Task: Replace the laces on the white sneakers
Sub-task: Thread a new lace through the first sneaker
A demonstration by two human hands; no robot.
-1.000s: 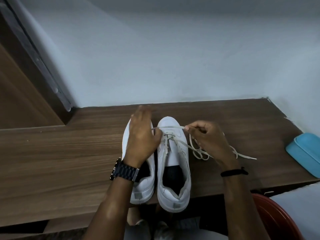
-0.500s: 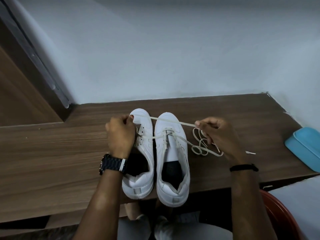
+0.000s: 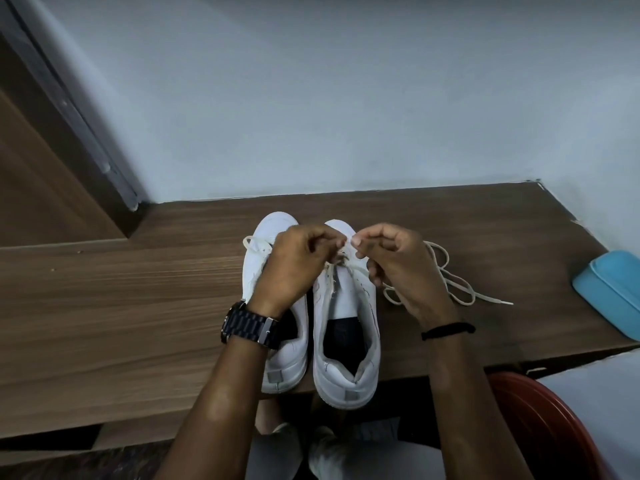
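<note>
- The pair of white sneakers is stood side by side on the wooden desk (image 3: 138, 306), toes to the wall; the right sneaker (image 3: 346, 323) is taken as landmark.
- Over its toe end, the cream lace (image 3: 446, 271) is pinched by both the left hand (image 3: 294, 268) and the right hand (image 3: 398, 268), fingers curled, fingertips nearly meeting.
- Slack is seen looped on the desk right of that sneaker; another loop lies over the left sneaker (image 3: 273, 223).
- The step is judged to be threading the lowest eyelets.
- Next, even lengths and an upward crossing would be called for.
- Whether the lace tip is held cannot be told.
</note>
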